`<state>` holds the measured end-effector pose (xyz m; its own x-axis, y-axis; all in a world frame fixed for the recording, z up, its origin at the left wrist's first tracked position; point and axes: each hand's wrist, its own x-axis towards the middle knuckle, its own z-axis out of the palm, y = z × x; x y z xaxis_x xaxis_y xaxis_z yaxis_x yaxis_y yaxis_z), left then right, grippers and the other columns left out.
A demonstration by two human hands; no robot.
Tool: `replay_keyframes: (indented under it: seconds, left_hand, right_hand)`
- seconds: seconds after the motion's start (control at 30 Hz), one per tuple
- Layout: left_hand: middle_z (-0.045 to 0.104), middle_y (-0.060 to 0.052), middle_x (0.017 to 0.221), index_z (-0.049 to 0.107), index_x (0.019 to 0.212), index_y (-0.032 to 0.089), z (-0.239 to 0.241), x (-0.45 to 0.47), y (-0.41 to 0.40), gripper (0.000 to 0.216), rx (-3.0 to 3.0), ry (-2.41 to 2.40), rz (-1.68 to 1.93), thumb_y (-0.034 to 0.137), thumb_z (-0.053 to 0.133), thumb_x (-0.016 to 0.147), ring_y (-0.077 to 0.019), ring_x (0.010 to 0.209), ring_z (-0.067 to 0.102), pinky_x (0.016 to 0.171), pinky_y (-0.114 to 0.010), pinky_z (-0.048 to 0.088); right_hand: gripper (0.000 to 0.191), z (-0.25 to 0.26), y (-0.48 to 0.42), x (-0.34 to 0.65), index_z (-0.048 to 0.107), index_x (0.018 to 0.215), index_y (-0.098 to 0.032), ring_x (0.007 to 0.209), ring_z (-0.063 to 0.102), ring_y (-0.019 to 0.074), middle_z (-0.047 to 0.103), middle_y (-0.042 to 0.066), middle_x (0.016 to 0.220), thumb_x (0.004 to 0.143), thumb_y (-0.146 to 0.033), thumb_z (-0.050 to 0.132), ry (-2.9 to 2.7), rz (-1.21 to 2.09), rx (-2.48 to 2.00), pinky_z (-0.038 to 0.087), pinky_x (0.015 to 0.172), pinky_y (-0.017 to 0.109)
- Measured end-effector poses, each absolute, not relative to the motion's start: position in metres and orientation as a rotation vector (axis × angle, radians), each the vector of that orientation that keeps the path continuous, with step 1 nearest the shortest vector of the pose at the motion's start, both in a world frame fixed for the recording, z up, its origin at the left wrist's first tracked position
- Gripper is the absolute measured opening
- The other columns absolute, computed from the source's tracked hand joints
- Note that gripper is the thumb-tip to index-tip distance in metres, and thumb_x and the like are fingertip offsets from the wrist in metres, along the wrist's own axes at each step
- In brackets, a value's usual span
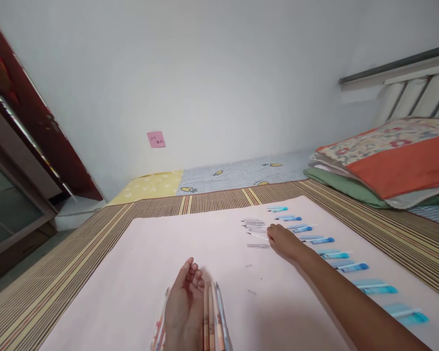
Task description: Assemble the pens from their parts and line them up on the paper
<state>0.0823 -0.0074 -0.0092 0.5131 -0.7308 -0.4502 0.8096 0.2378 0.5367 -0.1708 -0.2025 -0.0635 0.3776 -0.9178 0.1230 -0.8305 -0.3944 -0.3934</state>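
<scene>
My left hand (185, 304) lies palm up on a pale pink sheet (139, 263), fingers loosely curled and holding nothing. Several pastel pen barrels (214, 317) lie right beside it. My right hand (283, 241) reaches forward, its fingertips pinched at a thin white refill (258, 236) near a small pile of clear pen parts (253, 224). Whether the refill is actually gripped is hard to make out. To the right of that hand runs a row of several blue pen caps with refills (322, 240).
The pink sheet lies on a striped woven mat (58, 273) over a bed. Folded bedding and an orange patterned pillow (395, 161) are stacked at the right. A white wall with a pink sticky note (156, 139) is ahead; a dark cabinet (10, 185) stands left.
</scene>
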Motion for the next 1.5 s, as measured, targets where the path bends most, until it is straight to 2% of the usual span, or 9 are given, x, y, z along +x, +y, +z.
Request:
replay_keyframes:
  seconds: [0.17, 0.33, 0.43, 0.53, 0.7, 0.87, 1.0, 1.23, 1.5]
  left_hand:
    - [0.06, -0.004, 0.068, 0.066, 0.084, 0.009, -0.013, 0.083, -0.009, 0.013, 0.797, 0.097, -1.075, 0.003, 0.055, 0.085, -0.0086, 0.052, 0.056, 0.044, -0.016, 0.046]
    - [0.062, -0.004, 0.068, 0.067, 0.086, 0.009, -0.022, 0.074, -0.014, 0.011, 0.83, 0.055, -1.065, 0.005, 0.057, 0.085, -0.0081, 0.052, 0.057, 0.045, -0.016, 0.046]
    - [0.064, -0.005, 0.07, 0.069, 0.089, 0.009, -0.028, 0.063, -0.017, 0.009, 0.885, -0.078, -1.092, 0.01, 0.064, 0.081, -0.0091, 0.054, 0.057, 0.046, -0.017, 0.044]
    - [0.066, -0.006, 0.073, 0.07, 0.093, 0.01, -0.032, 0.053, -0.019, 0.024, 0.97, -0.267, -1.132, 0.021, 0.076, 0.073, -0.0099, 0.056, 0.057, 0.046, -0.018, 0.042]
    - [0.068, -0.006, 0.073, 0.072, 0.092, 0.012, -0.035, 0.048, -0.017, 0.039, 1.155, -0.506, -1.005, 0.04, 0.08, 0.066, -0.0111, 0.056, 0.056, 0.048, -0.02, 0.037]
    - [0.068, -0.006, 0.073, 0.071, 0.089, 0.015, -0.021, 0.048, -0.028, 0.028, 1.414, -0.874, -0.765, 0.039, 0.071, 0.074, -0.016, 0.058, 0.059, 0.049, -0.024, 0.038]
    - [0.069, -0.005, 0.081, 0.07, 0.09, 0.018, -0.006, 0.029, -0.075, 0.018, 1.617, -1.314, -0.542, 0.026, 0.054, 0.084, -0.0176, 0.064, 0.061, 0.063, -0.029, 0.045]
    - [0.068, -0.009, 0.103, 0.07, 0.101, 0.018, -0.032, -0.01, -0.174, 0.024, 1.752, -1.631, -0.473, 0.008, 0.06, 0.081, -0.0194, 0.089, 0.061, 0.083, -0.033, 0.044]
    - [0.063, -0.009, 0.116, 0.062, 0.114, 0.016, -0.063, -0.016, -0.203, 0.029, 1.918, -1.728, -0.454, 0.035, 0.06, 0.092, -0.0223, 0.099, 0.062, 0.085, -0.044, 0.053]
  right_hand:
    - [0.018, -0.056, -0.18, -0.182, 0.048, 0.058, -0.02, 0.063, 0.05, 0.0154, 0.057, 0.001, 0.063, 0.064, -0.007, 0.058, 1.502, -0.675, -2.176, 0.032, 0.059, 0.027]
    - [0.004, -0.051, -0.156, -0.186, 0.053, 0.071, -0.021, 0.059, 0.057, 0.0157, 0.06, -0.001, 0.06, 0.073, -0.024, 0.054, 1.38, -0.981, -1.826, 0.043, 0.056, 0.026]
    - [0.02, -0.053, -0.137, -0.181, 0.058, 0.082, -0.019, 0.059, 0.062, 0.0168, 0.065, 0.001, 0.065, 0.078, -0.038, 0.054, 1.345, -1.133, -1.597, 0.05, 0.057, 0.029]
    - [0.03, -0.056, -0.117, -0.175, 0.063, 0.086, -0.017, 0.057, 0.062, 0.0161, 0.066, 0.001, 0.064, 0.073, -0.044, 0.066, 1.284, -1.276, -1.33, 0.052, 0.055, 0.029]
    - [0.035, -0.054, -0.106, -0.183, 0.069, 0.082, -0.017, 0.056, 0.056, 0.0097, 0.061, -0.004, 0.062, 0.057, -0.034, 0.087, 1.011, -1.583, -0.696, 0.048, 0.052, 0.02]
    - [0.028, -0.048, -0.113, -0.207, 0.068, 0.079, -0.019, 0.06, 0.054, 0.0075, 0.057, -0.004, 0.07, 0.061, -0.032, 0.086, 0.855, -1.684, -0.506, 0.05, 0.054, 0.018]
    - [0.028, -0.048, -0.114, -0.22, 0.068, 0.078, -0.018, 0.061, 0.053, 0.0064, 0.057, -0.004, 0.069, 0.06, -0.028, 0.088, 0.758, -1.736, -0.321, 0.048, 0.052, 0.015]
    - [0.026, -0.052, -0.115, -0.238, 0.064, 0.081, -0.019, 0.067, 0.061, 0.0097, 0.063, -0.003, 0.074, 0.07, -0.035, 0.082, 0.776, -1.756, -0.297, 0.051, 0.058, 0.02]
    - [0.031, -0.041, -0.12, -0.233, 0.059, 0.071, -0.019, 0.058, 0.054, 0.0067, 0.057, -0.006, 0.068, 0.065, -0.035, 0.085, 0.725, -1.777, -0.291, 0.046, 0.05, 0.02]
